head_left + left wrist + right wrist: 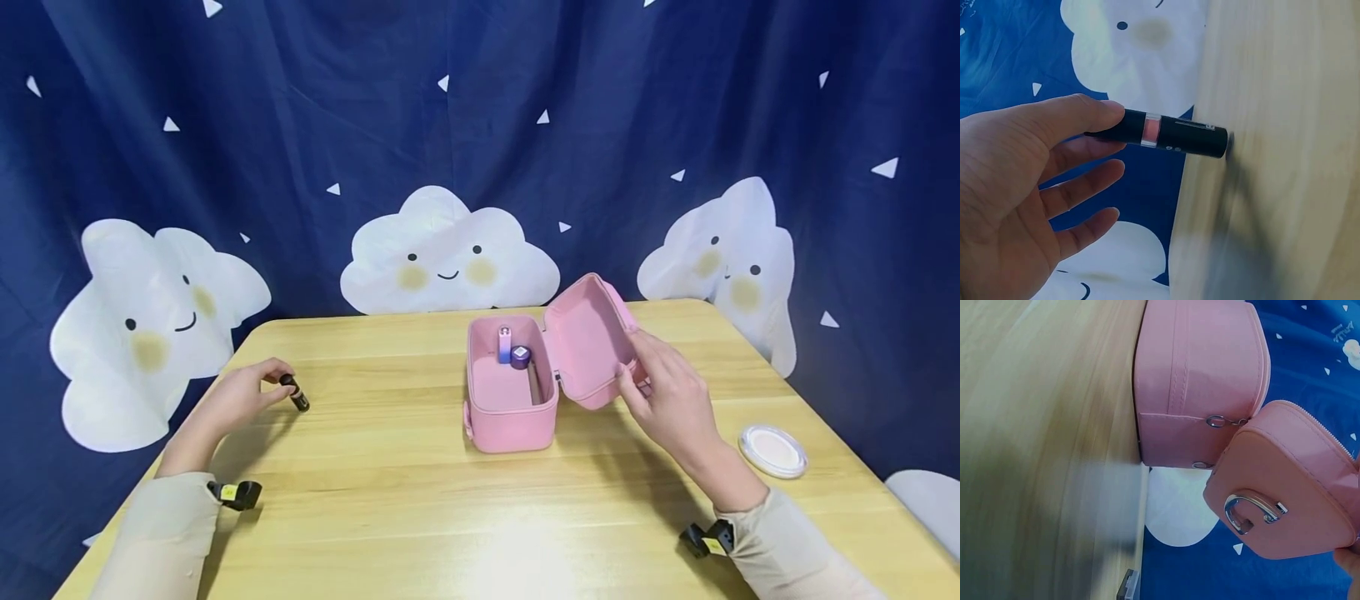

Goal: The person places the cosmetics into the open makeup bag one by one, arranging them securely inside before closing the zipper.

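Note:
My left hand (238, 393) pinches a black lipstick tube (1194, 137) between thumb and fingers, its other fingers spread apart. The tube has a pinkish clear band. Its lower end is at or just above the table; I cannot tell which. On the right, my right hand (670, 397) holds the edge of the lid (588, 333) of a pink cosmetic case (512, 431). The lid hangs tilted out to the right on its hinge. Inside the case stand a pink-and-blue tube (505, 346) and a purple jar (520, 358), beside a brown stick-like item (534, 383).
A round white compact (773, 451) lies near the table's right edge. The wooden table (375, 500) ends at a dark blue curtain (480, 100) with cloud prints. Each wrist wears a black camera mount.

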